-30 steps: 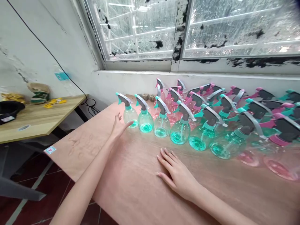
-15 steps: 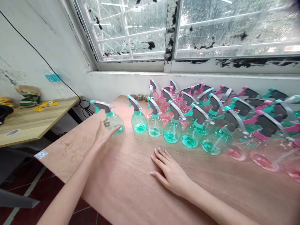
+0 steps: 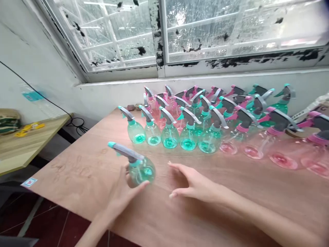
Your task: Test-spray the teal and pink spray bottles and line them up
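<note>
A clear green spray bottle (image 3: 144,171) with a grey and teal trigger head is gripped round its body by my left hand (image 3: 125,192). It tilts, its nozzle pointing left, over the near part of the wooden table (image 3: 154,219). To its right, my right hand (image 3: 190,181) is open, thumb and fingers apart, not touching the bottle. Behind both hands stands a front row of upright green spray bottles, one of them the leftmost green bottle (image 3: 136,132). Pink spray bottles (image 3: 253,149) carry on the row to the right.
More pink and green bottles crowd behind, up to the wall under the window (image 3: 123,41). A side table (image 3: 33,144) at the left bears yellow pieces (image 3: 29,129). A black cable (image 3: 36,91) hangs by the wall. A small sticker (image 3: 29,182) marks the table's left corner.
My left hand took hold of the leftmost green spray bottle and brought it out of the row towards me. My right hand lifted from lying flat and turned towards it. The view swung right.
</note>
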Available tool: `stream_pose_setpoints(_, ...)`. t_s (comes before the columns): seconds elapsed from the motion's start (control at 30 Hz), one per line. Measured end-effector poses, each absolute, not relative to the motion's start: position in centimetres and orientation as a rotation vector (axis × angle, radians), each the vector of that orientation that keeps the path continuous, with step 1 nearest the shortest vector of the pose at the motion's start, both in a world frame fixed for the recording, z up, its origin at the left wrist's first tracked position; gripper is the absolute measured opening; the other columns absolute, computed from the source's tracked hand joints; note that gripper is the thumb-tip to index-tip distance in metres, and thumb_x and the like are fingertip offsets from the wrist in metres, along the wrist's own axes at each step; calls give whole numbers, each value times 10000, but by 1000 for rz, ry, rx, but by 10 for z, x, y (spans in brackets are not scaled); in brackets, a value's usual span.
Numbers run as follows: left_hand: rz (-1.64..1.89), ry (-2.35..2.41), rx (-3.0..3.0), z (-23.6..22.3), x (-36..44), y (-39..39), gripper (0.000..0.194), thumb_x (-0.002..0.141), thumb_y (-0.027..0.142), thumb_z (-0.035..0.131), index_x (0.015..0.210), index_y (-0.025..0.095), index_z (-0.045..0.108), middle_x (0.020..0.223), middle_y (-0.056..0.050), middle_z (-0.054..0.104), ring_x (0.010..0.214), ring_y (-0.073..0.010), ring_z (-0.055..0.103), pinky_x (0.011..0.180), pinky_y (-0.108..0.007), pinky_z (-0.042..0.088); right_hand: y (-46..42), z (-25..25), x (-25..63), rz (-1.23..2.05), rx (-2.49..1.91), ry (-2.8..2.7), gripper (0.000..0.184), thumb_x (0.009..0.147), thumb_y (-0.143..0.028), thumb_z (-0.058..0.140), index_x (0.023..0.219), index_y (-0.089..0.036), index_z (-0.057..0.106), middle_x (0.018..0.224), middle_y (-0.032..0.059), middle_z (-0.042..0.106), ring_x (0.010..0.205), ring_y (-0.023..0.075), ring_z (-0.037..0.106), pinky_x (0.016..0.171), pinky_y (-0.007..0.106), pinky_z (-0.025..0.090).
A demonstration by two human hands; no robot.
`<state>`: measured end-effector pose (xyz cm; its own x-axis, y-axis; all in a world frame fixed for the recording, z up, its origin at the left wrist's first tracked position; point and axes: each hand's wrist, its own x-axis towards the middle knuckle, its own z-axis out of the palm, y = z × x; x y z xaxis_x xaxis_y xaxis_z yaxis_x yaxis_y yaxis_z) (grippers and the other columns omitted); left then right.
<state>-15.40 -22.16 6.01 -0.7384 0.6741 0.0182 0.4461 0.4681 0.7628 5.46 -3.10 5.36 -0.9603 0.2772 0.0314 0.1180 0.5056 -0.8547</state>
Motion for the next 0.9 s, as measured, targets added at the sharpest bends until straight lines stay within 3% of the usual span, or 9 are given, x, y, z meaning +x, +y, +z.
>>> stream_pose_setpoints(0.1,1177,2116,1207,58,-105,-186,747,689,425,806,1303,257,415,1256,-100,625,1145,-326,625,962,-496,503,-20,62,82,1474,-430,-2409,1083,633,-548,826,1522,-241,288,1574,142,330,1444,330,320,1161,538,297)
stream_pose_setpoints(0.23,1170,1821,1470,57,-50,-136,738,660,366,839,1286,245,467,1251,-101,617,1121,-322,624,937,-483,510,-4,63,111,1446,-391,-2182,1067,618,-559,833,1498,-259,310,1550,147,361,1411,345,365,1134,541,317)
stream_pose_setpoints(0.3,1143,1708,1565,55,-28,-114,802,622,339,869,1307,246,464,1246,-94,613,1129,-319,613,949,-481,499,4,63,126,1427,-406,-2086,976,653,-559,810,1465,-260,360,1466,143,470,1318,342,478,1066,516,404)
stream_pose_setpoints(0.4,1104,1572,1690,48,-1,-90,859,600,357,889,1334,246,457,1292,-104,578,1195,-335,564,999,-496,460,13,64,147,1365,-474,-2008,735,736,-514,762,1366,-260,482,1172,88,652,1013,269,645,848,401,543)
stream_pose_setpoints(0.47,1104,1502,1749,44,11,-79,883,603,382,892,1350,239,445,1326,-119,553,1234,-353,530,1026,-509,433,17,65,159,1314,-511,-1997,534,792,-469,723,1255,-253,567,952,38,672,809,210,652,696,331,555)
stream_pose_setpoints(0.57,1107,1432,1795,41,21,-66,910,626,408,884,1380,242,403,1357,-129,530,1259,-364,506,1041,-524,419,25,68,171,1258,-539,-1998,375,827,-437,693,1136,-241,612,808,8,630,718,189,622,606,301,538)
stream_pose_setpoints(0.9,1039,1359,1890,42,5,-51,883,704,386,827,1426,247,338,1412,-134,482,1304,-357,466,1067,-520,402,43,92,158,1263,-356,-2056,412,878,-321,660,1267,-243,547,966,34,620,782,164,628,687,288,541)
